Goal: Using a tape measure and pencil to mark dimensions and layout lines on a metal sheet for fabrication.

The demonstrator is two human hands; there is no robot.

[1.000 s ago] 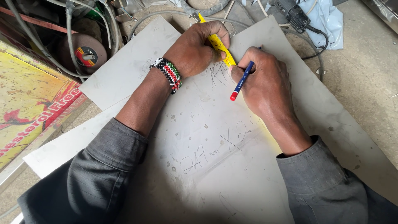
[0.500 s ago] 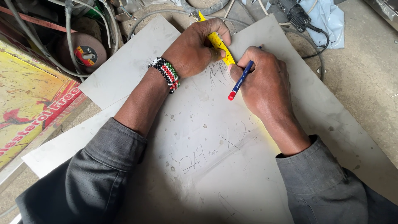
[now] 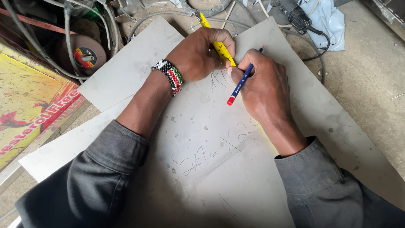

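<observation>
Down on the floor, a large grey sheet (image 3: 202,177) lies flat with pencilled writing on it. Both hands meet near its far edge. The left hand (image 3: 196,55), a beaded bracelet (image 3: 168,76) on its wrist, is clenched on a yellow measuring tape (image 3: 217,42), pressing it against the sheet. The right hand (image 3: 263,82) grips a blue pencil (image 3: 240,82) with a red end, tilted, the red end pointing back toward the person; its tip is hidden at the tape's edge. A second pale sheet (image 3: 126,67) lies underneath at left. Beyond are grey cables (image 3: 139,25), a round disc (image 3: 82,52), and a power tool (image 3: 293,14) on blue plastic (image 3: 327,19).
</observation>
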